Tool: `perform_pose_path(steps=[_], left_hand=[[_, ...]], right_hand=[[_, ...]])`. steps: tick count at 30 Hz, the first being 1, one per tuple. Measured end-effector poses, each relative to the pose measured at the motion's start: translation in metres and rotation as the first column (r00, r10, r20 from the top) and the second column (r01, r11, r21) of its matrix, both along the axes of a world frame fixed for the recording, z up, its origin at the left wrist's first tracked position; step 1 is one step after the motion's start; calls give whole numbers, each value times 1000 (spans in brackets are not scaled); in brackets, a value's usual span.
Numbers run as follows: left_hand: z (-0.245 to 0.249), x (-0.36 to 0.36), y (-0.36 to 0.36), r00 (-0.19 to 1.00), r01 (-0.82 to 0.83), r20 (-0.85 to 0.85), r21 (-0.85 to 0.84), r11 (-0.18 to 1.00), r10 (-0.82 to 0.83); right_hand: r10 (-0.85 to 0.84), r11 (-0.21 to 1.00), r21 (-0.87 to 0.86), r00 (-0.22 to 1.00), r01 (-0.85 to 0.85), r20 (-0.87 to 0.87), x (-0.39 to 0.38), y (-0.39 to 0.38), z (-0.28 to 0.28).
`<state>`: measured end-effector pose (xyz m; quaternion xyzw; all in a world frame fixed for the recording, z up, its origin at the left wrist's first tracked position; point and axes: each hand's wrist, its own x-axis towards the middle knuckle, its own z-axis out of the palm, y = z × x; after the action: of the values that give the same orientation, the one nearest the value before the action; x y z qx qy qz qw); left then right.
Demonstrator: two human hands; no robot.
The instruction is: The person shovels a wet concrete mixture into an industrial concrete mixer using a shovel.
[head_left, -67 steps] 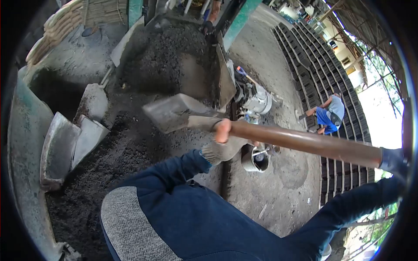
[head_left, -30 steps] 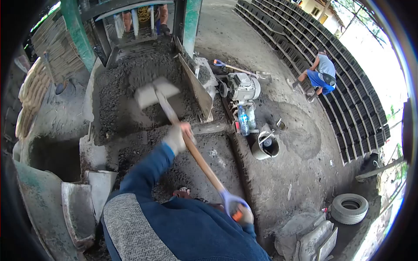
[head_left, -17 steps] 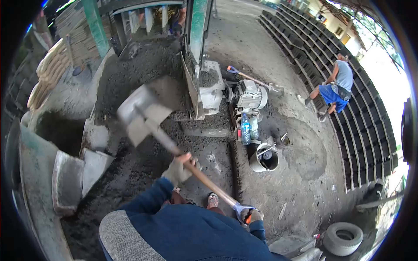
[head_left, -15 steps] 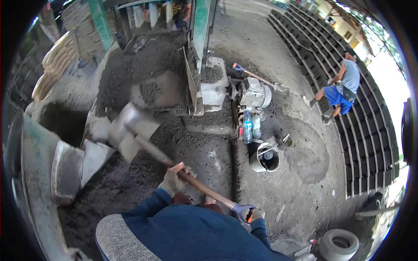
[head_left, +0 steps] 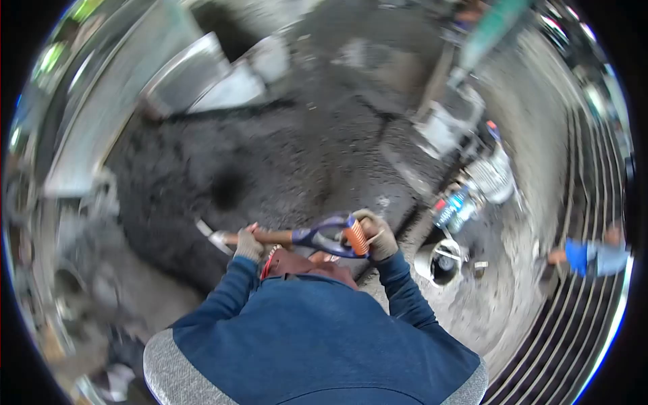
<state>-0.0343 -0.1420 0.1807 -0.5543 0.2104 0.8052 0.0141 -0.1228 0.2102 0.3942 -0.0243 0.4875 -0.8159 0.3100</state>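
A shovel (head_left: 273, 237) lies nearly level across the front of my body, its wooden shaft pointing left. My left hand (head_left: 250, 246), in a pale knit glove, is closed around the shaft near the blade end. At the other end, my right hand (head_left: 379, 237), gloved likewise, holds the blue D-handle with its orange grip. Only a thin, edge-on part of the metal blade shows beyond my left hand. Beneath and ahead of the shovel spreads dark, damp-looking mix (head_left: 290, 162) on the floor.
Bent metal sheets (head_left: 182, 77) stand at the upper left beside a green-edged wall (head_left: 121, 101). To the right are a bucket (head_left: 426, 264), water bottles (head_left: 450, 209) and a motor (head_left: 491, 177). A person in blue shorts (head_left: 576, 256) is by the rows of dark blocks (head_left: 574, 337).
My view has swung left and down, with blur. The shovel has come from reaching out over the trough to close across my body, its blade now low at the left. Both hands keep hold.
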Motion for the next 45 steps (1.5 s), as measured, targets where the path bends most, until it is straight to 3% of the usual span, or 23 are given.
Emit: perform_pose_path(steps=[2,5,7,10,11,14,17,19,21,27,29,30,32,33,34,36,38,39,40,41,43,44,45], left_hand=[[35,7,0,999,18,-46,153,988,-11],[62,49,23,941,18,-335,172,985,41],[50,74,30,887,56,-453,301,952,91],[133,114,26,760,375,-611,692,617,223],[140,146,24,756,323,-632,588,742,171],[150,264,-32,761,-186,-564,283,941,320],[192,389,-81,685,-430,-671,-56,901,285],[236,438,-95,576,-429,-779,-29,903,249],[230,465,-96,710,-524,-604,-111,845,361],[126,507,-60,746,-653,-394,-276,705,536],[83,507,-17,481,-875,-237,-73,478,844],[64,511,16,304,-948,-39,-107,299,952],[6,558,128,90,-959,109,-257,116,990],[57,536,148,-112,-899,262,-437,15,959],[113,511,164,-310,-791,384,-611,-12,870],[94,534,243,-576,-660,305,-721,-210,758],[80,535,227,-534,-663,392,-744,-84,749],[74,537,203,-506,-662,399,-748,-48,765],[70,545,179,-453,-660,390,-752,-7,802],[63,557,151,-374,-658,368,-752,36,852],[49,569,89,-180,-652,232,-756,61,956],[41,565,54,-81,-653,134,-756,49,988],[30,547,16,-11,-672,67,-740,42,998]], right_hand=[[63,993,103,997,-59,-32,-1,-43,-33],[271,927,86,808,-366,522,19,-102,-139],[124,835,255,618,-488,776,53,-151,-171],[105,977,27,585,-213,804,86,-206,-259],[131,989,-69,576,-129,807,85,-212,-283],[-293,950,279,727,144,621,94,-231,-229],[-288,957,161,827,240,482,88,-254,-182],[-216,975,32,911,219,352,70,-284,-168],[-28,988,-136,960,68,277,62,-327,-148],[245,959,3,838,-282,487,121,-483,-170],[380,840,135,748,-525,543,171,-509,-245],[161,814,389,812,-430,561,211,-519,-288],[301,622,457,732,-636,611,305,-494,-286],[75,752,402,673,-523,735,358,-477,-354],[505,124,83,135,-989,853,396,-423,-401],[765,15,-256,-154,-967,626,481,-354,-434],[261,40,-234,-216,-971,941,546,-329,-385],[272,206,-246,-186,-947,944,565,-322,-373],[264,23,-13,-7,-1000,964,544,-378,-290],[313,214,-165,-93,-963,945,545,-392,-306],[681,180,264,314,-948,661,476,-528,-306],[285,632,-166,28,-757,958,450,-587,-410],[446,333,-234,-66,-914,892,377,-657,-399]])
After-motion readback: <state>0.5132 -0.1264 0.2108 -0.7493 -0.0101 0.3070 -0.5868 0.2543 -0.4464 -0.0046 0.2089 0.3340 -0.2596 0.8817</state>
